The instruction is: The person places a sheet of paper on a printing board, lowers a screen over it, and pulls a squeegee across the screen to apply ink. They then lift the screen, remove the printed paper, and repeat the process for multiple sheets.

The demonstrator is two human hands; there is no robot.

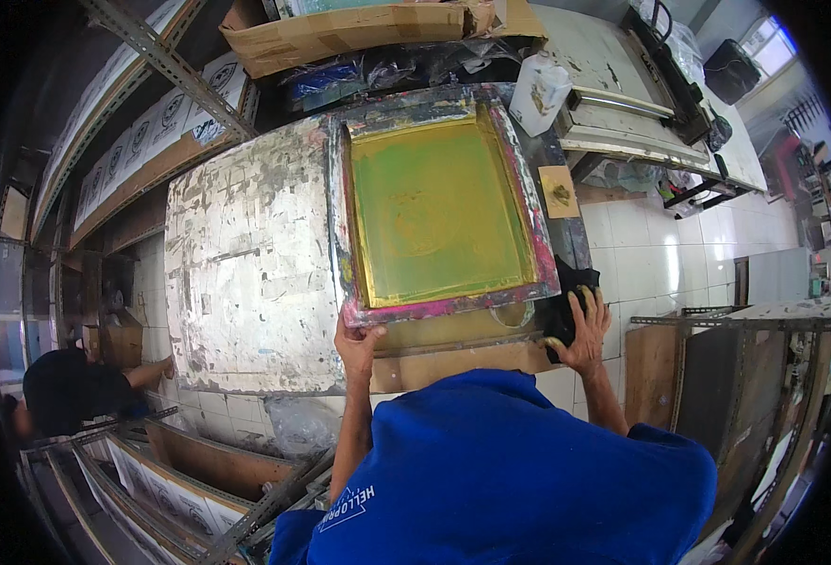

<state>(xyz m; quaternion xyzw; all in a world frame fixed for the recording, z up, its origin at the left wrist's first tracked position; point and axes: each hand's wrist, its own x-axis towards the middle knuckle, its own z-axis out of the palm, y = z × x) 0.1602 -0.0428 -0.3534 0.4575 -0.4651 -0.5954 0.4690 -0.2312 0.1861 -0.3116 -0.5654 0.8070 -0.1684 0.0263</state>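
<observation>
A silk-screen printing frame, its wooden edges smeared with pink, white and dark ink, lies over the work table. Yellow-green mesh fills it, with a faint round mark in the middle. My left hand grips the frame's near left corner, thumb on top and the other fingers mostly hidden. Off the near right corner, my right hand rests on a crumpled black cloth, its yellow-stained fingers apart. Under the frame's near edge a tan surface shows, with a pale rounded outline at its right.
A worn, paint-flaked board extends left. Right of the frame lies a small brown card with a dark smear; beyond it stands a white plastic jug. Metal shelving rises at left. A person in black is at far left.
</observation>
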